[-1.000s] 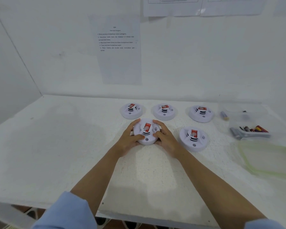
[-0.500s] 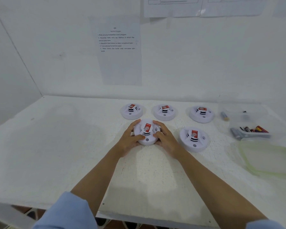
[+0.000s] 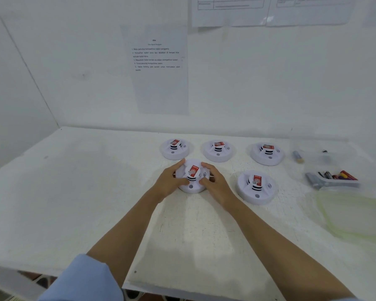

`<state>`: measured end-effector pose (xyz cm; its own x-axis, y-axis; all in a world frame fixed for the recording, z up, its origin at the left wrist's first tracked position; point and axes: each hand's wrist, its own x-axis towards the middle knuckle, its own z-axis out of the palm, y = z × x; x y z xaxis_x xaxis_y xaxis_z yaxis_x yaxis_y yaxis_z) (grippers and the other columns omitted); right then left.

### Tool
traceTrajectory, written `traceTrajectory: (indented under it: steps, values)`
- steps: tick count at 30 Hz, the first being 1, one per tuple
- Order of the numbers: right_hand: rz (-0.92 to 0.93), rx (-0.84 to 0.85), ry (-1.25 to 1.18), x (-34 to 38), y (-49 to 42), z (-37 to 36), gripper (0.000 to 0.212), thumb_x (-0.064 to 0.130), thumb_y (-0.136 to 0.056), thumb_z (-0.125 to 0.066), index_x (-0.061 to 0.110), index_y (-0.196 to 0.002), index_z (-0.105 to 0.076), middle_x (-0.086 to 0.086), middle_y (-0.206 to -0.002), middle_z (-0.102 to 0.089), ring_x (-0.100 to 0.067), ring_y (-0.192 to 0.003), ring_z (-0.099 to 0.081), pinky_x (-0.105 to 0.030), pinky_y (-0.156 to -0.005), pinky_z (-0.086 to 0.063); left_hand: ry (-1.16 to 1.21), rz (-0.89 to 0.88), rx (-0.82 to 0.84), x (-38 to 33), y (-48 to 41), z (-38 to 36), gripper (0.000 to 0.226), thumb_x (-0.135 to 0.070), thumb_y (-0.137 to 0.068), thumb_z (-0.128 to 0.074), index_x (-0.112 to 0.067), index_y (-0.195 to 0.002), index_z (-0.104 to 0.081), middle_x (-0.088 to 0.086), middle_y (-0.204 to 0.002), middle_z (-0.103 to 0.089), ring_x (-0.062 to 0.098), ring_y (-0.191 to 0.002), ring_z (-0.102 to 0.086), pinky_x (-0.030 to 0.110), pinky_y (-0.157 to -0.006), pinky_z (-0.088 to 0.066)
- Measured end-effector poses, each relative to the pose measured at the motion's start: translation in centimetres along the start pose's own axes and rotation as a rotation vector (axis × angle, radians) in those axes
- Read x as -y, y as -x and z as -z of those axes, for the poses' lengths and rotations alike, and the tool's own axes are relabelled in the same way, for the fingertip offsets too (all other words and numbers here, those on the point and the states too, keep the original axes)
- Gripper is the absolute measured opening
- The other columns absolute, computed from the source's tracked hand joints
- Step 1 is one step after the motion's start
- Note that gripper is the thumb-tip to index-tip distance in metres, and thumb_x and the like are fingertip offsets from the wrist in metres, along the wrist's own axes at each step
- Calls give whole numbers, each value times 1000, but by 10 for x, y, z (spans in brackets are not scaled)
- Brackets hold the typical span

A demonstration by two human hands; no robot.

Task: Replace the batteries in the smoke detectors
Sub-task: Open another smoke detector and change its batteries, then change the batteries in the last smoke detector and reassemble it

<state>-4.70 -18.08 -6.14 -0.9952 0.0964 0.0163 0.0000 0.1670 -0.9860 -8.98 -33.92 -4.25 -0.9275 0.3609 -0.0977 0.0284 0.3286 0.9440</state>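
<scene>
Head view is showing wide table (image 3: 52, 203) surface stretching leftward. Mid-table, left hand (image 3: 169, 183) and right hand (image 3: 217, 185) are gripping one smoke detector (image 3: 192, 172), fingers (image 3: 179, 166) curling round its rim. Four other detectors (image 3: 256, 187) are sitting just behind and right; battery tub (image 3: 332, 177) near the right edge.

You grip the front smoke detector (image 3: 193, 170) on the worktop (image 3: 74, 192) with your left hand (image 3: 169, 181) and right hand (image 3: 216, 185), one each side; a second detector (image 3: 256, 187) sits to its right.
</scene>
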Motion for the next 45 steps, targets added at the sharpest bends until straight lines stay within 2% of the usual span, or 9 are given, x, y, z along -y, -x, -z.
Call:
traceTrajectory:
  steps: [13,18,21,24,29,34,39,42,45]
  values:
    - [-52,18,192,1,-4,2,46,15,-91,-51,16,-136,-41,-5,-140,-44,-22,-126,-44,-40,-107,-38,-141,79,23,-3,-4,-3,70,-11,-84,-63,-18,-145,-29,5,-150,-33,24,-136,-33,39,-112,-31]
    - [-69,31,211,2,-3,4,46,16,-91,-51,14,-135,-42,-6,-138,-46,-22,-124,-45,-37,-106,-38,-186,146,16,1,-4,-3,82,-30,-71,-68,-25,-144,-31,3,-151,-32,26,-139,-25,48,-114,-26]
    - [-77,56,223,3,-3,5,46,16,-90,-52,14,-135,-41,-8,-139,-45,-23,-125,-44,-40,-107,-38,-151,128,19,3,-5,-3,71,-19,-81,-67,-25,-143,-33,3,-150,-33,23,-137,-30,43,-114,-29]
    - [-84,63,212,11,-4,6,51,21,-89,-56,20,-137,-38,-5,-144,-38,-22,-129,-38,-38,-108,-35,-94,87,-2,1,-6,0,63,-19,-86,-63,-22,-142,-34,4,-148,-35,22,-135,-34,39,-112,-30]
    - [23,25,202,49,-25,9,62,23,-85,-63,22,-140,-34,0,-147,-32,-18,-135,-30,-28,-103,-28,-17,-9,-188,-6,-15,22,53,-12,-87,-62,-18,-136,-44,8,-138,-44,24,-125,-44,32,-97,-37]
    - [-5,64,227,61,-64,-2,74,16,-80,-71,18,-141,-29,-4,-146,-31,-20,-134,-31,-26,-100,-30,5,19,-218,-10,-45,51,68,-7,-80,-70,-17,-139,-38,9,-138,-41,21,-112,-43,28,-89,-36]
    - [-69,135,271,49,-105,-15,88,9,-75,-74,14,-145,-20,-8,-149,-27,-23,-135,-30,-30,-103,-32,-86,42,-107,-4,-84,75,92,2,-68,-78,-16,-144,-28,10,-145,-33,26,-129,-35,28,-95,-35]
    - [-117,149,340,40,-127,-22,99,12,-69,-79,15,-145,-16,-7,-149,-26,-23,-136,-29,-34,-109,-31,-132,64,-12,-3,-103,84,110,-6,-53,-85,-19,-145,-24,7,-146,-31,23,-129,-34,27,-94,-35]
    - [-132,178,406,34,-142,-28,108,14,-63,-83,14,-145,-13,-9,-150,-25,-24,-136,-30,-39,-111,-32,-186,75,67,-1,-117,88,109,3,-59,-83,-15,-146,-20,6,-144,-31,23,-131,-35,25,-92,-36]
